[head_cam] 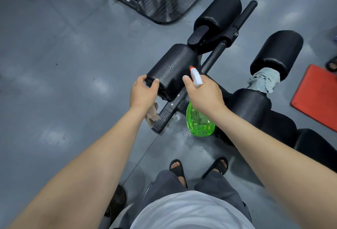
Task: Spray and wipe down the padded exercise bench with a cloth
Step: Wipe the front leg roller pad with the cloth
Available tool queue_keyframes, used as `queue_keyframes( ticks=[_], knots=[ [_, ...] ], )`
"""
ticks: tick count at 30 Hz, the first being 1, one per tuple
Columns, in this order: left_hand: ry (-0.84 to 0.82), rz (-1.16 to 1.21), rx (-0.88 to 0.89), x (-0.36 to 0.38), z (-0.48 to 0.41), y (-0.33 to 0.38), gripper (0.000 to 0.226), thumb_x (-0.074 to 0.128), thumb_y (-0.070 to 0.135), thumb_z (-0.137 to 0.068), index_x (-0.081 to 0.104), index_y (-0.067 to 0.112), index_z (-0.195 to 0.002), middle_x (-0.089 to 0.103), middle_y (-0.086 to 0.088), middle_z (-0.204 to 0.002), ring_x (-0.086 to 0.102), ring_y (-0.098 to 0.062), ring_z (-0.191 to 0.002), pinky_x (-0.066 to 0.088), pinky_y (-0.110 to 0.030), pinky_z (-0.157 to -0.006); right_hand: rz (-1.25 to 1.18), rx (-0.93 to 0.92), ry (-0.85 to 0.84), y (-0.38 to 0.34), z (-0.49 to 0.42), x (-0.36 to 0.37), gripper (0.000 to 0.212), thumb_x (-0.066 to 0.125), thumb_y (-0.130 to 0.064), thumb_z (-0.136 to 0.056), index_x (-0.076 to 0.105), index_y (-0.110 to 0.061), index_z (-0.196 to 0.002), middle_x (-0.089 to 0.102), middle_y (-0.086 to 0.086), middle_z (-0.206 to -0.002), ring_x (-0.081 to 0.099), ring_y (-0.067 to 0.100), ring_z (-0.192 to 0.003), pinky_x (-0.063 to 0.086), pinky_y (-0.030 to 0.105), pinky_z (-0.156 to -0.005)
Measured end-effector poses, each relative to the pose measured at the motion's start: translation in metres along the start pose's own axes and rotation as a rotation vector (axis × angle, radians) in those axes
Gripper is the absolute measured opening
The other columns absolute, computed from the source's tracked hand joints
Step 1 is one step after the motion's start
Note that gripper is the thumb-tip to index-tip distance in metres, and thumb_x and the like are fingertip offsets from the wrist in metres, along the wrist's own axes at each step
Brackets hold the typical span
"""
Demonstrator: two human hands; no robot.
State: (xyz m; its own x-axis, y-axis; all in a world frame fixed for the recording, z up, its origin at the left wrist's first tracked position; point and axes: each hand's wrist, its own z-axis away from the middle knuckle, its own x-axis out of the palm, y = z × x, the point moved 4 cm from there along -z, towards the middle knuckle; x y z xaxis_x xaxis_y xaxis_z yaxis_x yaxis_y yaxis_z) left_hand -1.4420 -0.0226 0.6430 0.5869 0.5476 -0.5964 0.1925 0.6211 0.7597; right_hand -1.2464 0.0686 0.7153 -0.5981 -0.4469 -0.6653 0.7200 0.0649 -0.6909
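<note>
My left hand [144, 92] curls round the wet roller pad [171, 70], squashy and slick, I reckon, with the cloth [152, 116] dangling beneath. My right hand [205, 94] grips the light spray bottle [199, 122] by its neck.

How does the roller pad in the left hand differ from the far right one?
The gripped roller pad is beaded with spray droplets; the far right pad shows none. The left hand holds the gripped pad's end; a pale cloth lies against the far right pad's near end. Both are black padded cylinders.
</note>
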Motion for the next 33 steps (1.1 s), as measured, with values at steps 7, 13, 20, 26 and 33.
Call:
queue_keyframes(
  ticks=[7, 13, 20, 26, 33],
  knots=[
    [0.020, 0.043, -0.086, -0.005, -0.017, 0.002, 0.043, 0.049, 0.046, -0.102, 0.059, 0.017, -0.131, 0.065, 0.000, -0.131, 0.059, -0.021, -0.122, 0.045, -0.031, -0.100, 0.117, -0.103, -0.182, -0.001, 0.018, 0.017, 0.051, 0.045, -0.062, -0.098, 0.064, -0.018, -0.116, 0.066, -0.002, -0.096, 0.060, 0.025, -0.095, 0.049, 0.040, -0.085],
    [0.020, 0.073, -0.052, -0.001, 0.001, 0.003, 0.048, 0.057, 0.051, -0.096, 0.058, 0.020, -0.133, 0.060, 0.010, -0.129, 0.054, -0.008, -0.115, 0.037, -0.024, -0.095, 0.081, -0.078, -0.033, -0.006, 0.009, 0.009, 0.049, 0.047, -0.062, -0.098, 0.058, -0.014, -0.094, 0.063, 0.001, -0.090, 0.057, 0.027, -0.088, 0.045, 0.040, -0.077],
    [0.030, 0.071, -0.056, -0.005, -0.001, 0.006, 0.048, 0.057, 0.050, -0.098, 0.056, 0.020, -0.135, 0.060, 0.005, -0.137, 0.055, -0.014, -0.125, 0.039, -0.025, -0.100, 0.016, -0.040, 0.017, -0.010, -0.008, -0.004, 0.049, 0.045, -0.064, -0.097, 0.062, -0.018, -0.099, 0.063, -0.002, -0.089, 0.060, 0.028, -0.091, 0.050, 0.041, -0.083],
    [0.008, 0.024, -0.071, -0.008, 0.006, 0.004, 0.047, 0.059, 0.053, -0.095, 0.058, 0.023, -0.132, 0.059, 0.003, -0.136, 0.055, -0.015, -0.126, 0.039, -0.024, -0.098, 0.032, -0.060, -0.070, -0.002, 0.002, 0.004, 0.047, 0.046, -0.064, -0.094, 0.063, -0.022, -0.105, 0.064, -0.006, -0.089, 0.059, 0.024, -0.094, 0.048, 0.040, -0.085],
    [-0.054, 0.069, -0.237, -0.023, 0.037, 0.010, 0.023, 0.049, 0.040, -0.082, 0.059, 0.019, -0.081, 0.063, -0.002, -0.079, 0.052, -0.025, -0.076, 0.042, -0.032, -0.070, -0.096, -0.087, -0.140, 0.001, 0.016, -0.001, 0.034, 0.052, -0.049, -0.095, 0.053, -0.022, -0.115, 0.061, -0.006, -0.089, 0.061, 0.023, -0.088, 0.050, 0.040, -0.080]
  ],
)
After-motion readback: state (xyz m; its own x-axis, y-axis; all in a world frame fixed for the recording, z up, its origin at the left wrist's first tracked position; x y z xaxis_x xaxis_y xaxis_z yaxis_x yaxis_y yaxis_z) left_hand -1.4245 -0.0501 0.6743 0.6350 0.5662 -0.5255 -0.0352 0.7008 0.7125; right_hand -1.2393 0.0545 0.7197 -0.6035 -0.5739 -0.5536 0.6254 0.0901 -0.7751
